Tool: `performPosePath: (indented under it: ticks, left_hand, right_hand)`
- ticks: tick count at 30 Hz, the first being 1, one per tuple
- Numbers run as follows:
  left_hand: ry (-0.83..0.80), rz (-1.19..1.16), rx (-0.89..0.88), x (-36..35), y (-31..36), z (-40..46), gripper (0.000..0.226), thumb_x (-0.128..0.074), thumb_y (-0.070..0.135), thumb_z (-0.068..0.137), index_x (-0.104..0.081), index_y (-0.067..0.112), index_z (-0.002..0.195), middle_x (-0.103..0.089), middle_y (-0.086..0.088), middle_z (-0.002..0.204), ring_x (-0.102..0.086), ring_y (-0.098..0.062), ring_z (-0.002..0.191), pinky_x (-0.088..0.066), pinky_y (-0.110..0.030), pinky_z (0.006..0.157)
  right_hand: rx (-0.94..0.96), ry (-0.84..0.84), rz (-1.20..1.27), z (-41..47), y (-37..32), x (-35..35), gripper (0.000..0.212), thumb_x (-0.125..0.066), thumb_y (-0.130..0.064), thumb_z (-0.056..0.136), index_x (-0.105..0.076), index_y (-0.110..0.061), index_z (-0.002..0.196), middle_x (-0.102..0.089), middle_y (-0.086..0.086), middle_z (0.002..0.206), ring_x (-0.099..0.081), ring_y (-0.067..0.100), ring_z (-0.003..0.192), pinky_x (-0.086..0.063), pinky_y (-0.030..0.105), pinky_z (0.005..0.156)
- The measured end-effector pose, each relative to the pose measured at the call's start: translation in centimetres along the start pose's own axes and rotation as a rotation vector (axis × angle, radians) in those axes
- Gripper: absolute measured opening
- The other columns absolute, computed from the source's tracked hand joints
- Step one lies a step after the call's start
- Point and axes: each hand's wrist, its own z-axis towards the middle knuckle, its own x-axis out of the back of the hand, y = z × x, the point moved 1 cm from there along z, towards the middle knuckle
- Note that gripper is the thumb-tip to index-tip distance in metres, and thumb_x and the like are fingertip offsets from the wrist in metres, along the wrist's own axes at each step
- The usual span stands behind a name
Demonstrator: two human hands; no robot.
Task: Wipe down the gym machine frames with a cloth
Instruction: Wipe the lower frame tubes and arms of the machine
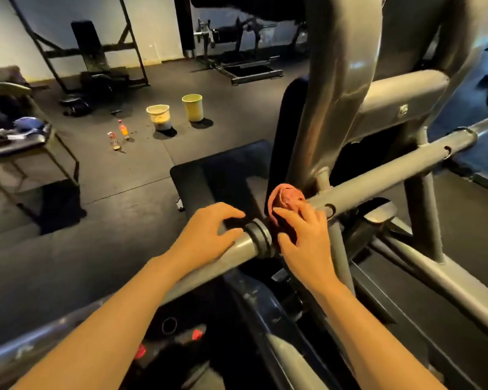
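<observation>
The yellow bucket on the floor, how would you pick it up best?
Come from above and pinch the top rim of the yellow bucket. It stands upright with its open mouth facing up, and no handle shows from here. The white bucket sits close on one side, so reaching from the other, freer side is probably easier.

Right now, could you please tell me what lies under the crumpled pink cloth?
The pink cloth wraps the grey steel bar beside its dark collar. The right hand holds it there. The covered metal is hidden.
</observation>
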Motion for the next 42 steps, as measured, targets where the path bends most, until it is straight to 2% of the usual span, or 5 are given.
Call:
performPosePath:
  ticks: [4,9,24,29,42]
  left_hand:
    - [0.036,0.136,0.108,0.0,-0.7,-5.9,0.046,-0.059,0.050,0.081,-0.066,0.022,0.117,-0.063,0.010,0.116,-0.058,-0.009,0.106,-0.046,-0.028,0.092]
    - [0.118,0.197,0.163,0.3,-1.0,-10.2,0.050,-0.076,0.035,0.080,-0.060,0.023,0.125,-0.059,0.013,0.118,-0.055,-0.006,0.104,-0.041,-0.022,0.090]
    - [0.294,0.297,0.011,4.6,-5.7,-18.1,0.049,-0.087,0.016,0.066,-0.067,0.009,0.111,-0.067,-0.005,0.103,-0.062,-0.028,0.092,-0.049,-0.043,0.084]
    - [0.348,0.302,0.021,4.9,-7.4,-19.1,0.022,-0.077,0.004,0.070,-0.072,0.007,0.091,-0.068,-0.011,0.086,-0.064,-0.032,0.078,-0.054,-0.043,0.074]
    - [0.385,0.284,0.108,4.4,-6.7,-19.5,0.033,-0.090,0.017,0.061,-0.074,0.011,0.090,-0.069,-0.006,0.082,-0.065,-0.027,0.075,-0.050,-0.037,0.071]
  right_hand:
    - [-0.022,0.051,-0.018,-1.8,-0.9,-2.4,0.038,-0.053,-0.006,0.075,-0.073,-0.009,0.107,-0.062,0.008,0.121,-0.043,0.025,0.103,-0.030,0.016,0.092]
    - [-0.088,0.114,0.054,-3.9,-0.9,-2.1,0.047,-0.055,0.010,0.079,-0.067,-0.009,0.119,-0.055,0.010,0.131,-0.042,0.025,0.114,-0.024,0.005,0.101]
    - [-0.167,0.056,-0.120,-9.0,-10.9,-8.7,0.055,-0.059,0.010,0.078,-0.062,-0.011,0.129,-0.044,0.004,0.147,-0.026,0.026,0.135,-0.028,0.044,0.113]
    - [0.084,-0.067,-0.070,-15.1,-18.1,-14.6,0.049,-0.062,-0.005,0.072,-0.065,-0.007,0.121,-0.051,0.010,0.139,-0.036,0.029,0.130,-0.022,0.025,0.114]
    - [-0.073,-0.002,-0.342,-8.0,-9.7,-8.9,0.061,-0.073,0.004,0.074,-0.058,-0.009,0.132,-0.042,0.012,0.149,-0.031,0.037,0.137,-0.033,0.058,0.111]
